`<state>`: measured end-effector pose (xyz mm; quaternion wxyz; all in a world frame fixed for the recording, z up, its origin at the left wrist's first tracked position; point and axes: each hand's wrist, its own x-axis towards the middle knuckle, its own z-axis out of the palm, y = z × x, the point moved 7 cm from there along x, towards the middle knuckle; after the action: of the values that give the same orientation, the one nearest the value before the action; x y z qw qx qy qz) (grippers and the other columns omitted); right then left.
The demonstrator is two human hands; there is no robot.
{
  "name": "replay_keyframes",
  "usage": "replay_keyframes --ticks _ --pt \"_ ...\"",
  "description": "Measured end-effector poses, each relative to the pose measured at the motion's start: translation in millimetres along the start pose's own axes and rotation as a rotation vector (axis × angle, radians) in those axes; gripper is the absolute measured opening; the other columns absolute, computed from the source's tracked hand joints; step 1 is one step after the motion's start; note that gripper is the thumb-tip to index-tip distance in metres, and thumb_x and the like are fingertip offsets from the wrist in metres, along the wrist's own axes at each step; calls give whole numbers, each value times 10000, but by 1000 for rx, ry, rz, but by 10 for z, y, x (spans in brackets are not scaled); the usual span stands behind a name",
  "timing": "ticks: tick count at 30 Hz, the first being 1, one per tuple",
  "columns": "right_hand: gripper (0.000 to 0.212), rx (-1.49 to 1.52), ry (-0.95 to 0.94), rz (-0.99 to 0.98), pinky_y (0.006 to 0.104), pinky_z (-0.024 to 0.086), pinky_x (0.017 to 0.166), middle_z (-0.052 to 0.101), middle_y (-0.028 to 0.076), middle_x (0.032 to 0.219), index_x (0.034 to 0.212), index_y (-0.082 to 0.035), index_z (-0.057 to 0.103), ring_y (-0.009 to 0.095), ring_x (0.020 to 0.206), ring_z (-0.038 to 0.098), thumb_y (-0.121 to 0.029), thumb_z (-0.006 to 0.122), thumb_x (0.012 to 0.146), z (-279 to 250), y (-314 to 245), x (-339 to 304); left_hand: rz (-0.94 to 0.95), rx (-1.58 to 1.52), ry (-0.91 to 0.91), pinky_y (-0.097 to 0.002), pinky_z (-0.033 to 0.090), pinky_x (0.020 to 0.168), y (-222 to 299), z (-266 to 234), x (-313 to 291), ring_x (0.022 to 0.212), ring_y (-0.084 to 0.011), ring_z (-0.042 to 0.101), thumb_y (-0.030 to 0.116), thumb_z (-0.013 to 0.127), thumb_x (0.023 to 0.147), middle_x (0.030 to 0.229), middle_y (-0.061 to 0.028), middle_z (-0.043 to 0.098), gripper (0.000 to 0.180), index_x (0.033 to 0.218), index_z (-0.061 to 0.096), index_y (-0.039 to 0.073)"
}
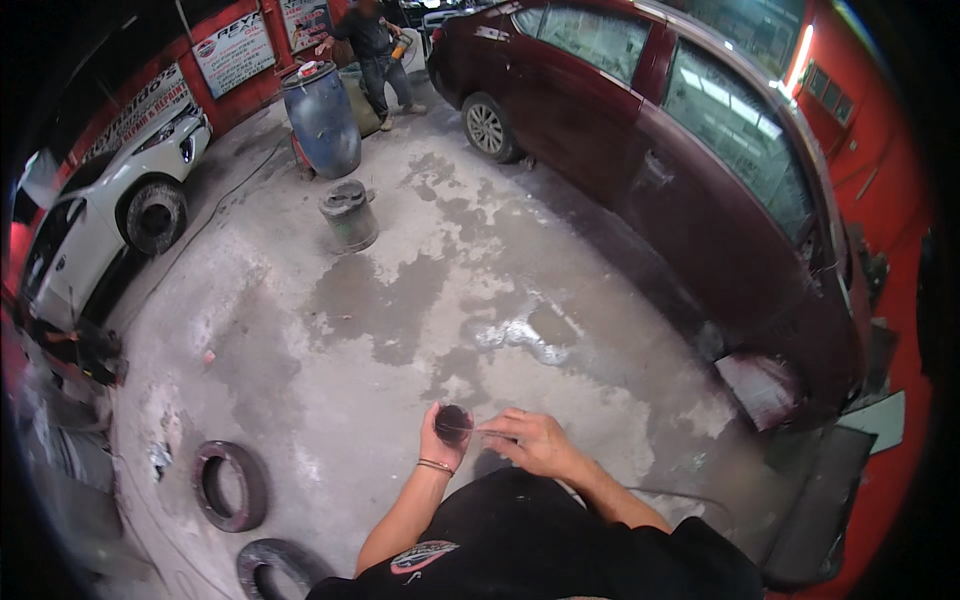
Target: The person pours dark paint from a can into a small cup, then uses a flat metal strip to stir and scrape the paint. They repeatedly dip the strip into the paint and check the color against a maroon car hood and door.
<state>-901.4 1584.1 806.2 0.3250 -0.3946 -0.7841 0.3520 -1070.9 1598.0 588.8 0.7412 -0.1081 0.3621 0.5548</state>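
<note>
My left hand point(436, 446) is wrapped round a small cup point(467, 414) just in front of my body. Dark maroon or blackish stuff, probably liquid, shows inside its round mouth. To the right of the cup, my right hand point(535, 440) pinches a thin stick point(488, 430). The stick points left, its far end at the cup's rim or inside it; I cannot tell which. Both hands are held above the stained concrete floor point(400, 400).
A dark red car point(640, 150) stands along the right, a white car point(110, 200) at the far left. A blue barrel point(322, 120) and a dirty bucket point(350, 217) stand ahead, near another person point(375, 55). Tyres point(230, 487) lie at lower left; a hose point(215, 205) crosses the floor.
</note>
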Motion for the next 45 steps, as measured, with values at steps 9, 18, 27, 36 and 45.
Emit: replay_keyframes --ticks 9,18,27,36,45 --pt "223 96 45 -17 393 549 706 693 53 931 1149 -186 758 305 826 675 -223 730 931 -126 536 1511 63 -81 102 -407 604 806 957 396 683 858 -262 677 378 672 972 898 -84 686 282 919 647 102" --pt "260 -172 147 68 399 549 692 705 86 942 1192 -155 750 302 790 681 -198 725 936 -382 998 2675 -185 50 2 -438 604 853 1609 1310 2056 880 -272 695 319 667 980 899 -87 706 231 897 651 104" --pt "268 -257 558 166 358 559 676 741 108 959 1151 -100 748 268 779 691 -81 787 886 -890 1078 3253 -466 281 -224 -441 588 887 1624 2747 3042 924 -300 680 369 679 960 948 -119 695 308 956 656 63" --pt "310 -388 747 277 340 550 625 739 97 942 1132 -123 735 249 713 693 -24 796 845 -1826 1739 3582 -588 408 -325 -411 614 879 1097 3761 3984 942 -276 685 361 633 1008 951 -90 685 298 989 638 63" --pt "247 -276 809 289 317 533 612 743 122 939 1098 -49 745 229 719 682 4 783 860 -2670 2511 3942 -590 401 -264 -420 625 886 764 4727 4723 945 -281 688 357 615 1018 984 -137 688 341 1039 634 17"
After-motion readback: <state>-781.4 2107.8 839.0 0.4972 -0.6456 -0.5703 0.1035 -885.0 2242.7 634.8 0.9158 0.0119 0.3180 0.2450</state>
